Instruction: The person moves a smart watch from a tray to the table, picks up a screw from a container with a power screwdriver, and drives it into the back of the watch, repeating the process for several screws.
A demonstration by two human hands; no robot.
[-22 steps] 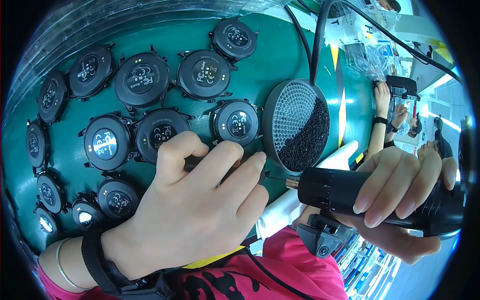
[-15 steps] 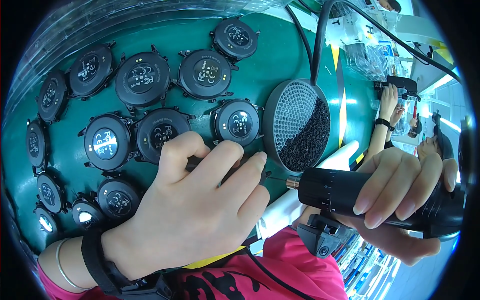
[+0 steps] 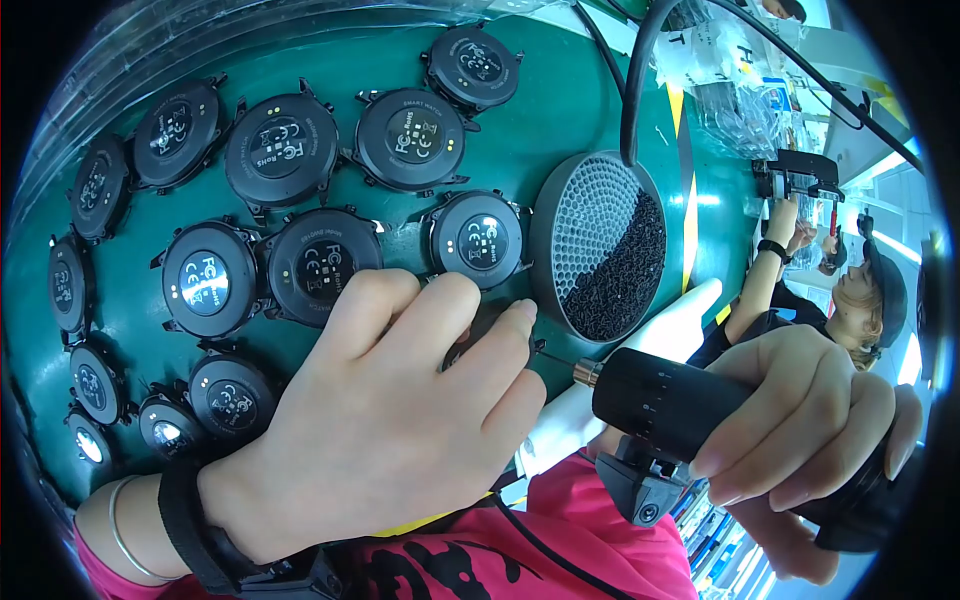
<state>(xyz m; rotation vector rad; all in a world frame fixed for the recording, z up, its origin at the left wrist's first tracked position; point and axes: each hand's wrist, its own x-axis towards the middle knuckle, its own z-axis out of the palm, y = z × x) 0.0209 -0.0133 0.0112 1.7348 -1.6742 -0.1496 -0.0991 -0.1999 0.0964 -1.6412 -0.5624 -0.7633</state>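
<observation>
My left hand (image 3: 385,430) is closed around a dark watch case (image 3: 482,325), which is mostly hidden behind the fingers. My right hand (image 3: 810,420) grips a black electric screwdriver (image 3: 650,390) held sideways. Its thin bit points left and reaches the edge of the held watch case; whether it sits in a screw is too small to tell. Just beyond the fingers lies another watch case (image 3: 478,240), back up. A round grey dimpled tray (image 3: 545,250) stands beyond the screwdriver, with tiny black screws (image 3: 620,275) heaped over its right part.
Several black watch cases (image 3: 283,150) lie back up across the green mat (image 3: 390,228), left and beyond my left hand. A black cable (image 3: 632,95) drops beside the tray. Yellow-black tape (image 3: 688,230) runs to its right. At the right a co-worker's arm (image 3: 757,285) handles a black device (image 3: 800,175).
The screwdriver's rear end has swung down and toward me, with my right hand turning along with it. Its bit stays at the watch case. My left hand has barely shifted.
</observation>
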